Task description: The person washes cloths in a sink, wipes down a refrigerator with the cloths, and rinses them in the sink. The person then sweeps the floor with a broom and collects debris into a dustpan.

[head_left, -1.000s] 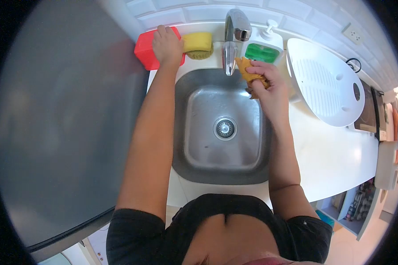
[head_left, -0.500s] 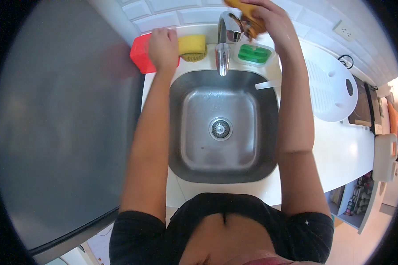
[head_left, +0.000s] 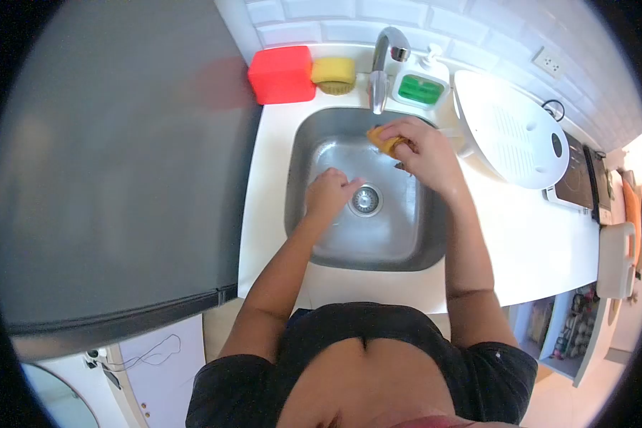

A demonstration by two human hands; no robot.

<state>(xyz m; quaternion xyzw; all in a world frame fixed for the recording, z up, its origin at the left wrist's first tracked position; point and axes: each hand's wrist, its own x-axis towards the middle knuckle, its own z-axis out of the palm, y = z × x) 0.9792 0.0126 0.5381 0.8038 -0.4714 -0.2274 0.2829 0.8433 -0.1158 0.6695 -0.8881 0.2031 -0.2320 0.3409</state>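
A yellow cloth [head_left: 385, 143] is just above the middle of the frame, over the upper right part of the sink [head_left: 378, 258]. The right hand [head_left: 426, 151] pinches it between thumb and bent fingers, with a darker end poking out below. The left hand [head_left: 327, 192], near the centre, is over the sink's left half, its thumb spread away from loosely bent fingers and pointing toward the drain [head_left: 366, 201]. The tap [head_left: 379, 75] stands at the sink's top edge, above the cloth in the frame. Right of it is a soap bottle [head_left: 419, 88] with green showing on its front; left of it a yellow sponge [head_left: 334, 70] sits above a scrubber [head_left: 337, 89], just beside a red box [head_left: 281, 75]. A white rack [head_left: 513, 135] leans at the upper right, near a wall socket [head_left: 548, 62]. White counter [head_left: 535, 242] surrounds the sink, a drawer [head_left: 571, 339] stands open at the lower right, and a grey panel [head_left: 121, 164] fills the left side.
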